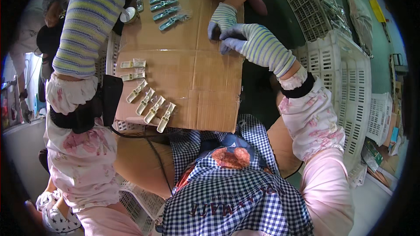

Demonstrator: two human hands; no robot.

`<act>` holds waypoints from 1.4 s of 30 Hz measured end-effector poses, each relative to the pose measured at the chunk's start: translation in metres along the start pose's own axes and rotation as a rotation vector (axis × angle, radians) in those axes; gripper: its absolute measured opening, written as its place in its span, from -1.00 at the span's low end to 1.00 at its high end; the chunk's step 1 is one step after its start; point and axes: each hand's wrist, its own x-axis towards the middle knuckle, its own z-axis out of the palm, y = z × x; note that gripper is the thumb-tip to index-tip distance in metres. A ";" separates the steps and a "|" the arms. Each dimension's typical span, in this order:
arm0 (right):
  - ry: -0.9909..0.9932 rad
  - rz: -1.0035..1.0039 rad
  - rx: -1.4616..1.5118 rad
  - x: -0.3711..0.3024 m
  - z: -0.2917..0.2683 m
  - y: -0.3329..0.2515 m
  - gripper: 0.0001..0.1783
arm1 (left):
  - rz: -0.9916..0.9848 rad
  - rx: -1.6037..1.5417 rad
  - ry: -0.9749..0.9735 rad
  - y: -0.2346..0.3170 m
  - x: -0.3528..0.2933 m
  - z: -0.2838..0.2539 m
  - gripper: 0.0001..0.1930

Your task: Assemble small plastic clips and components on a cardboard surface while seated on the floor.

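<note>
My right hand (258, 43), in a striped knit glove with grey-blue fingertips, is at the right edge of the cardboard box (210, 91). Its fingertips press together beside a co-worker's gloved hand (224, 17); whatever lies between them is too small to make out. At the upper left, my left hand (94, 22) is raised in a similar glove, its fingers hidden at the top edge. Several cream plastic clips (155, 110) fan out over the near left of the box, in clear film. Farther back sit several teal clips (165, 12), also wrapped.
A white round container (128, 15) stands by the box's far left. White plastic crates (323, 65) line the right side, and a farther crate (306, 11) has metallic-looking pieces beside it. A dark cable (153, 148) hangs across my lap. Another person is at the far left.
</note>
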 end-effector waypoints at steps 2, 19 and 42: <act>0.004 -0.025 0.028 -0.005 -0.009 -0.013 -0.76 | 0.018 0.008 0.020 0.002 -0.002 -0.009 -0.70; -0.325 0.289 1.246 -0.022 -0.023 -0.037 0.14 | 0.232 0.057 0.167 0.051 -0.005 -0.073 -0.66; 0.154 -0.023 1.130 -0.057 -0.010 -0.059 -0.72 | 0.465 -0.022 0.232 0.090 -0.018 -0.104 -0.60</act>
